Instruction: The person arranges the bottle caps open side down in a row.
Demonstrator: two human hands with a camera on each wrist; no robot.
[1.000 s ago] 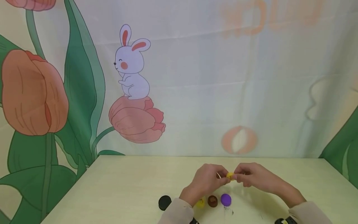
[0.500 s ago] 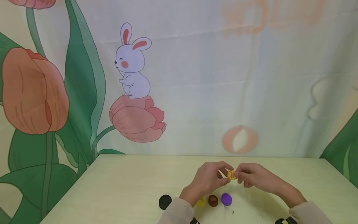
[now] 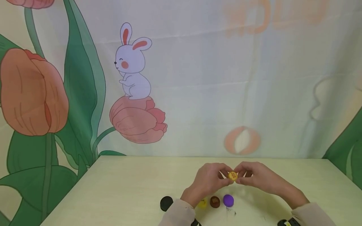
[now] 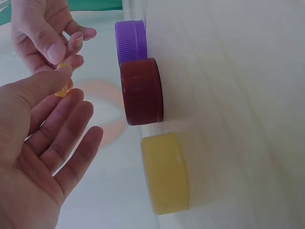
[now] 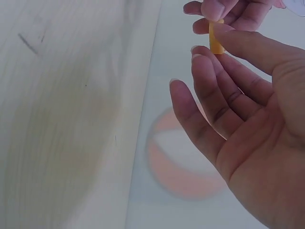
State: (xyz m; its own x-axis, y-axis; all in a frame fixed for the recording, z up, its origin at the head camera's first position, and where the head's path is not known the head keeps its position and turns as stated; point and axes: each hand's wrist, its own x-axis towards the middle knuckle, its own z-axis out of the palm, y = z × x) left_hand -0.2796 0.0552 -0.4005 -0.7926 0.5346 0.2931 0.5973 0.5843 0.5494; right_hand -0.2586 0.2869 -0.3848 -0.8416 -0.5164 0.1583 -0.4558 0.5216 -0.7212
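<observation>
A small yellow bottle cap [image 3: 233, 176] with reddish print on its face is held up above the table between both hands. My left hand [image 3: 210, 179] pinches its left edge between thumb and fingertips. From the other side, my right hand [image 3: 258, 177] pinches the right edge the same way. Seen edge-on in the right wrist view, the yellow cap [image 5: 216, 40] stands between thumb and fingers. Below the hands, a purple cap [image 3: 228, 201], a brown cap [image 3: 215, 202] and another yellow cap [image 3: 202, 204] lie in a row, the yellow one partly hidden by the left wrist.
A black round cap [image 3: 166, 203] lies left of the row, beside the left sleeve. The pale wooden table [image 3: 127, 185] ends at a printed curtain [image 3: 192, 94] behind it. Small dark marks [image 3: 231, 211] show on the table near the purple cap.
The right hand briefly shifted its hold on the yellow cap while its printed face turned toward the head camera. Now both hands pinch it by opposite edges. The caps on the table stay put.
</observation>
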